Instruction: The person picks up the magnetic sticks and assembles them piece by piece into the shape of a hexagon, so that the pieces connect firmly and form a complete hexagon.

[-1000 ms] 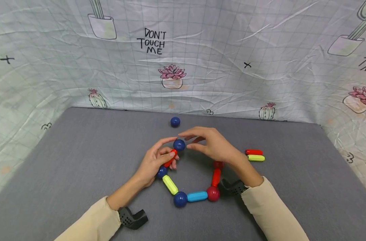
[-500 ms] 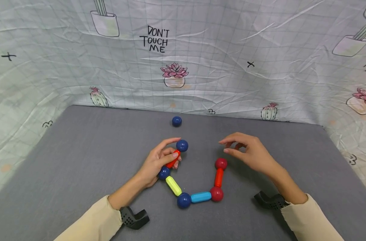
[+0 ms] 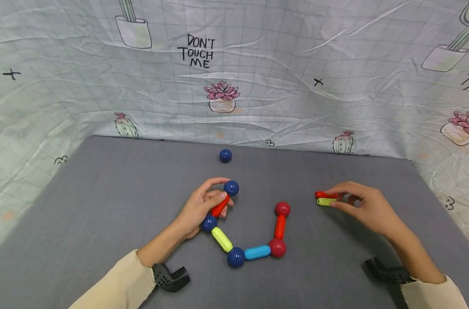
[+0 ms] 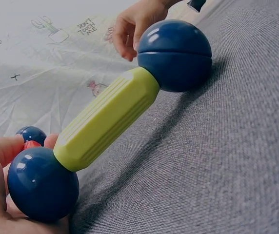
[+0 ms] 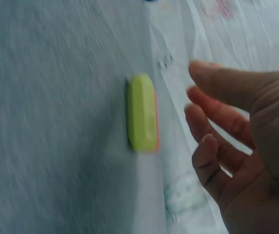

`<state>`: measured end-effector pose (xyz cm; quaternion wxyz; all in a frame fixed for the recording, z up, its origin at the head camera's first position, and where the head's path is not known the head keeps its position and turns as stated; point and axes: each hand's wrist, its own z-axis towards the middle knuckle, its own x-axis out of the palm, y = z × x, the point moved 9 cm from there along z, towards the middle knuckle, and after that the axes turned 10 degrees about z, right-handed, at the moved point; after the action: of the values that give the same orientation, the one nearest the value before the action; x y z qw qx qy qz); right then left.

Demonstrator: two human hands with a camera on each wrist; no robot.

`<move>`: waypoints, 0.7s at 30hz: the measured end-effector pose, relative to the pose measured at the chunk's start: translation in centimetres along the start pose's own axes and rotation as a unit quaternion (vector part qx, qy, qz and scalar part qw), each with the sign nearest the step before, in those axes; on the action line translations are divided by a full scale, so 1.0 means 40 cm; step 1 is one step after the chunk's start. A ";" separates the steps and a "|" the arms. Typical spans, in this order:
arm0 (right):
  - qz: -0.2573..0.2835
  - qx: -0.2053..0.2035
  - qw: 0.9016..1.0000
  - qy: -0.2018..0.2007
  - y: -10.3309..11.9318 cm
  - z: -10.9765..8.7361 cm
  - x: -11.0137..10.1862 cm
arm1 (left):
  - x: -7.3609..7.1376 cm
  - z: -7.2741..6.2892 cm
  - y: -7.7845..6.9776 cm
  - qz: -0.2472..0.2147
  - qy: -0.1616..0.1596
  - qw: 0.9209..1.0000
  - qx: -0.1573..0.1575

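My left hand [image 3: 197, 210] grips a red magnetic rod [image 3: 219, 208] between thumb and fingers. The index fingertip touches the blue ball [image 3: 231, 188] at its far end. From the blue ball [image 3: 209, 223] at its near end, a chain runs through a yellow-green rod [image 4: 108, 119], a blue ball [image 3: 236, 257], a light blue rod [image 3: 257, 252], a red ball [image 3: 277, 247] and a red rod [image 3: 280, 226] to another red ball [image 3: 282, 209]. My right hand [image 3: 367, 210], fingers parted, hovers beside a loose yellow-green rod [image 5: 143, 114] and a loose red rod [image 3: 321, 194] lying side by side.
A loose blue ball [image 3: 225, 155] sits toward the back of the grey table [image 3: 141, 184]. Behind the table hangs a pale printed cloth [image 3: 273, 107], which also runs along both sides.
My right hand has left the blue ball by the left hand and moved right to the two loose rods. The left hand keeps its grip on the red rod, nearly still.
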<state>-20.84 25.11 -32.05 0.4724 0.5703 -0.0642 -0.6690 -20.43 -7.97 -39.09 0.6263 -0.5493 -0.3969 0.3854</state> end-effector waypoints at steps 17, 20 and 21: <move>0.004 0.015 0.999 0.038 -0.066 -0.034 -0.015 | -0.007 0.003 0.001 0.008 -0.028 1.000 -0.001; -0.003 0.002 0.999 0.045 -0.064 -0.030 -0.004 | -0.009 0.000 -0.001 0.009 -0.030 1.000 0.001; -0.007 -0.001 0.999 0.045 -0.061 -0.028 -0.002 | -0.010 0.000 -0.002 0.010 -0.030 1.000 0.001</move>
<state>-21.29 27.03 -33.90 0.4711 0.5998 -0.0382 -0.6456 -20.57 -8.35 -39.05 0.6112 -0.5406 -0.4094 0.4081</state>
